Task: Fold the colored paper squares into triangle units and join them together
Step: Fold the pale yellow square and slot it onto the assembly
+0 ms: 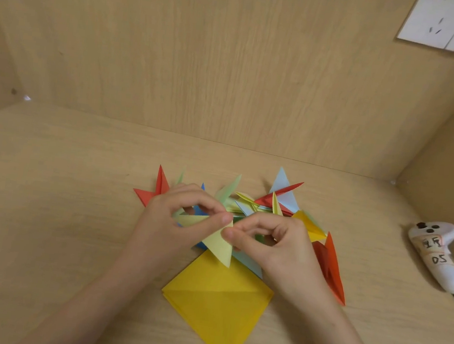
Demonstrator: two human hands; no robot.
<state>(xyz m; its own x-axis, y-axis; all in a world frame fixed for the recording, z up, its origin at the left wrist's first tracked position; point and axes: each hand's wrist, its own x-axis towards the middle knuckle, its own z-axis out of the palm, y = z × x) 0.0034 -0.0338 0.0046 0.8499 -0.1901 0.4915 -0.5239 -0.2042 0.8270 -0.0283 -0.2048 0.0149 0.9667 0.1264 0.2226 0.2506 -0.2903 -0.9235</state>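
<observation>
1. The left grip (pixel 169 222) and the right grip (pixel 282 250) meet at the centre of the frame. Each pinches a pale yellow unit (pixel 218 245) between thumb and forefinger.
2. That unit sits over the top corner of a stack of yellow squares (pixel 218 302), which lies on the surface (pixel 44 206) at lower centre.
3. Done so far: a pile (pixel 261 204) of folded units in red, blue, green and yellow lies just above the hands. More red units (pixel 331 270) lie to the right of the right grip.
4. I cannot tell whether any units in the pile are already joined.
5. Left to do: the stack shows only a diagonal crease, so those squares seem to await folding.
6. My judgement is that folding is well along and joining is barely begun, if at all.
</observation>
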